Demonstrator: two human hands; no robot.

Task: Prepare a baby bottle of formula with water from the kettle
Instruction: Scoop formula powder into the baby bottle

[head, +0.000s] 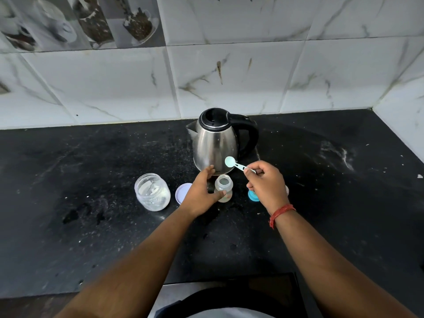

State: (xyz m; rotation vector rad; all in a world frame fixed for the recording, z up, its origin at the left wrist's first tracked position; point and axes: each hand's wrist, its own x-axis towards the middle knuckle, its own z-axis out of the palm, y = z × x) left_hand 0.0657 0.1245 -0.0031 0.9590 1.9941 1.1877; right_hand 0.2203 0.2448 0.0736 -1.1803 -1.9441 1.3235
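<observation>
The baby bottle is standing upright and uncapped on the black counter, just in front of the steel kettle; whether bottle and kettle are touching cannot be told. The left hand is gripping the bottle's lower body, thumb across its front and fingers curled around its far left side. The right hand is closing thumb and fingers on the handle of a pale scoop, holding it above and just right of the bottle's mouth, bowl facing up in front of the kettle. Left of the bottle, a round white lid is lying flat, partly hidden by the left hand, and beyond it an open glass jar holding white powder is standing. Right of the bottle, a blue cap is showing partly beneath the right hand. A red thread band is circling the right wrist.
</observation>
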